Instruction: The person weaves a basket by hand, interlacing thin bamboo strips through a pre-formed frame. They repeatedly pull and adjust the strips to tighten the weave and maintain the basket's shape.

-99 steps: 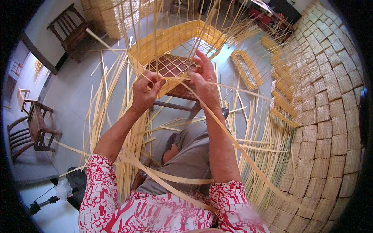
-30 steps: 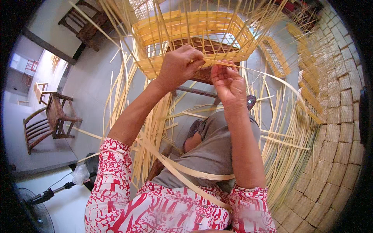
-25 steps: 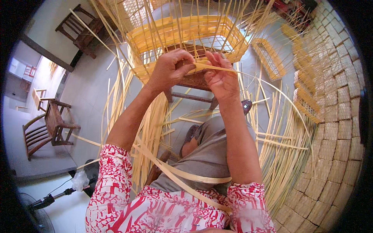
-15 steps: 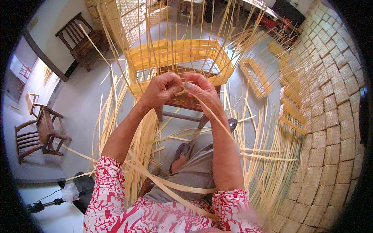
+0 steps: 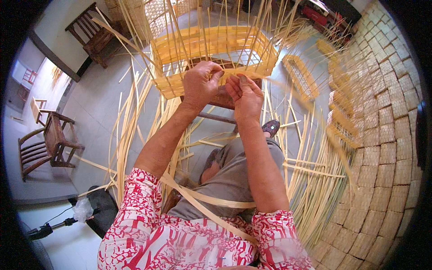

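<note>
A half-woven basket of yellow bamboo strips (image 5: 167, 88), with long upright stakes, rests on a brown wooden stool (image 5: 222, 99) before me. At its near wall my left hand (image 5: 201, 84) is closed, thumb and forefinger pinched on a bamboo strip. My right hand (image 5: 246, 96) is closed too, thumb against curled fingers, on the same strip just to the right. From there the loose bamboo strip (image 5: 288, 87) runs out rightward and bends down, smeared by motion. The exact grip of the right fingertips is partly hidden.
Loose bamboo strips (image 5: 128, 121) lie left of the stool, more strips (image 5: 315, 180) on the right. Several smaller woven baskets (image 5: 300, 77) stand along the stacked woven wall (image 5: 389, 121). Wooden chairs (image 5: 58, 139) are at left. Two strips (image 5: 216, 201) cross my lap.
Both hands have moved up along the basket's near side, and the right hand has turned more upright. The strip's loose end has swung from beside my right forearm out to the right.
</note>
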Demonstrator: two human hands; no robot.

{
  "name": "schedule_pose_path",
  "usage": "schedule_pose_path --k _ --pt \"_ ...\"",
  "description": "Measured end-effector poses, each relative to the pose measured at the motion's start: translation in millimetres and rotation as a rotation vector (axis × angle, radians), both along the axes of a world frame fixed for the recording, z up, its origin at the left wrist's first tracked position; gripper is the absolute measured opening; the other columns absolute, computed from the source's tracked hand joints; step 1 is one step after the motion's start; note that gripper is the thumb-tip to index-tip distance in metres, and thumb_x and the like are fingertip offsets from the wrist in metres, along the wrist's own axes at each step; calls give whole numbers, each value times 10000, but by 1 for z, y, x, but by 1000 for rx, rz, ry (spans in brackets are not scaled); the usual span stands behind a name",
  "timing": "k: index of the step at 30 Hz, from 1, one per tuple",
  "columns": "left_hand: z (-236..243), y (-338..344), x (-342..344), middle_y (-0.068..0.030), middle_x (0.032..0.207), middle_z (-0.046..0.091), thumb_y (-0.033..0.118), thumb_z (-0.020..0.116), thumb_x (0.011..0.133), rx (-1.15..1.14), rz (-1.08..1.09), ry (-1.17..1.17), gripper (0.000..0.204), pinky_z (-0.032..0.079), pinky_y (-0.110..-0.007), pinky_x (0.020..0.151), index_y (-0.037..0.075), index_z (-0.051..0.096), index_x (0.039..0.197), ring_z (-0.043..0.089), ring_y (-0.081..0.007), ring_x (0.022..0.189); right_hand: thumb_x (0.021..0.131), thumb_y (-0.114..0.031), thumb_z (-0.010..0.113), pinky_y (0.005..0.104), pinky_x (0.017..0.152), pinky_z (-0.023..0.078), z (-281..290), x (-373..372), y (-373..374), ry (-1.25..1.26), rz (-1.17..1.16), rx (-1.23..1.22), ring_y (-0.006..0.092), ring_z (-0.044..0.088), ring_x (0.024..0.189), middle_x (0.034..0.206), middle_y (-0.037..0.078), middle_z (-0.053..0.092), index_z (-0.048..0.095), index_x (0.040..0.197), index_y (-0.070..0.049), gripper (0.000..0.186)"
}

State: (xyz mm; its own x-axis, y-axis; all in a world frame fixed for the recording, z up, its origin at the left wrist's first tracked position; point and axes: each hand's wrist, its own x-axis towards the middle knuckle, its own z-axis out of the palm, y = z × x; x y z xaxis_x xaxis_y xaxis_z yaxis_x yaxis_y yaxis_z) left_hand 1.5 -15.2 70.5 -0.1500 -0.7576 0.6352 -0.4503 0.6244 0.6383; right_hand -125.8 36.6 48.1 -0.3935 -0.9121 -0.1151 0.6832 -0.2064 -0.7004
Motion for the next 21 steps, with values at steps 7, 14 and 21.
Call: schedule_pose_path --k 7,14,21 --pt "-9 1 1 -108 882 683 90 693 822 -137 77 -274 110 545 -402 668 81 696 931 687 -310 794 983 -156 631 305 791 627 0 10 14 -179 52 6 216 711 891 1045 145 699 635 1108 22 217" --pt "-7 4 -3 -109 932 674 126 635 840 -121 112 -649 174 569 -416 638 85 627 1009 700 -318 786 948 -133 691 275 813 563 2 17 14 397 -9 -126 142 664 936 1044 84 694 657 1146 7 246" --pt "-12 -2 30 -119 1057 695 151 627 902 -108 55 -615 351 576 -428 689 97 605 1247 698 -336 839 979 -305 634 348 786 557 0 -25 35 66 136 204 193 636 970 1144 94 624 534 1240 -56 375"
